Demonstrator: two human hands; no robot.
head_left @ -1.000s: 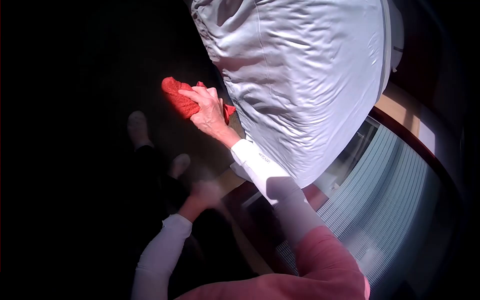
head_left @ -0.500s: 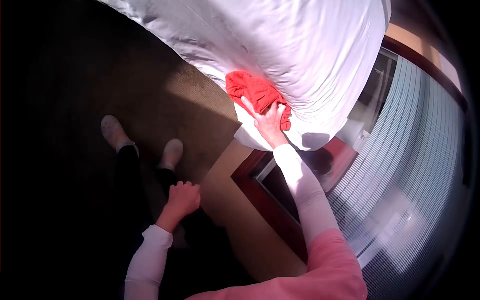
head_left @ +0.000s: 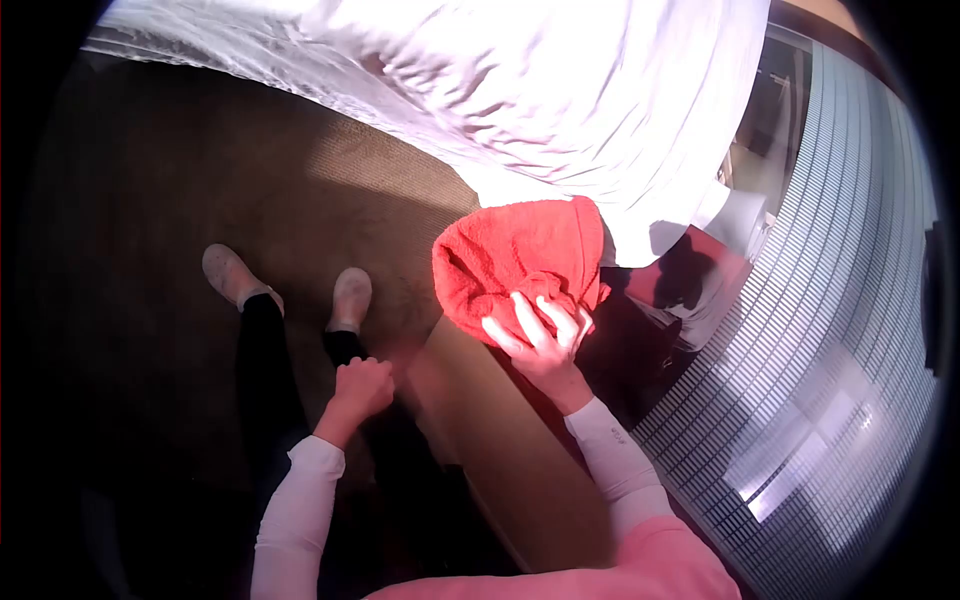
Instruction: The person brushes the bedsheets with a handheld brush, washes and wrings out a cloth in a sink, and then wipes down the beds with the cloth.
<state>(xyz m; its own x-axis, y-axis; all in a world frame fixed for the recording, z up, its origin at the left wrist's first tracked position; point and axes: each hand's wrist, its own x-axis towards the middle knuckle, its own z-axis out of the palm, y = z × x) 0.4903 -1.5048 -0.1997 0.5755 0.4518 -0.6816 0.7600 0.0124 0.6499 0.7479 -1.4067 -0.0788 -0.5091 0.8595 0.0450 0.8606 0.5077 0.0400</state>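
My right hand (head_left: 545, 345) grips a bunched red terry cloth (head_left: 520, 245), its fingers pressed into the folds. The cloth hangs loosely spread beyond my fingers, just below the edge of a white sheet (head_left: 590, 110). Whether it touches the sheet I cannot tell. My left hand (head_left: 364, 387) is held low in front of my legs, its fingers curled into a fist with nothing visible in them.
White sheeting drapes over a bed-like surface along the top. Brown carpet (head_left: 200, 170) lies under my feet in pale shoes (head_left: 350, 298). On the right stands a gridded, glossy panel (head_left: 800, 300), with a dark red piece (head_left: 700, 265) beside it.
The red cloth has come off the white sheet and moved toward me in my right hand, opening out wider. My left hand stays nearly in place.
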